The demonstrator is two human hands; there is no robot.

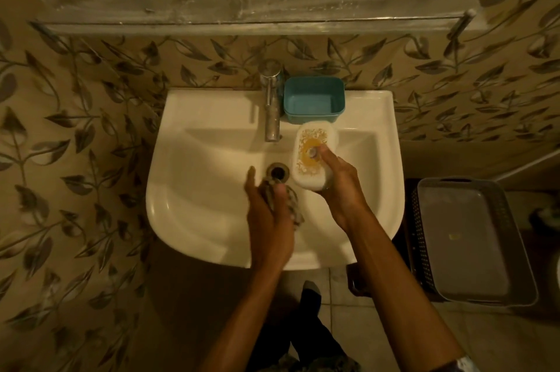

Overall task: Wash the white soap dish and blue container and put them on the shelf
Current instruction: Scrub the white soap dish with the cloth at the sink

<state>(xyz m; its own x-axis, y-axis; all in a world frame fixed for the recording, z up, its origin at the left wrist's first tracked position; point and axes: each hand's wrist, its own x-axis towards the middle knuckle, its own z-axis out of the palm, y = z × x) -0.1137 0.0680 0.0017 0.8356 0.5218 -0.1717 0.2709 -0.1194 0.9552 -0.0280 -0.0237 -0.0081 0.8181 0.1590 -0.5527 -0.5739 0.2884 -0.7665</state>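
A white soap dish (pixel 313 156) with an orange-brown stained inside is held over the right side of the white sink (pixel 212 214), and my right hand (pixel 339 184) grips it from below with the thumb pressed into it. My left hand (pixel 269 214) clutches a checked cloth (pixel 291 202) just below the drain (pixel 277 172). The blue container (pixel 313 99) sits on the sink's back ledge, right of the metal tap (pixel 271 102), and looks empty. The glass shelf (pixel 242 8) runs along the wall above the sink.
A grey perforated basket with a lid (pixel 469 241) stands on a dark stand to the right of the sink. Leaf-patterned wall tiles surround the basin. No water is seen running from the tap.
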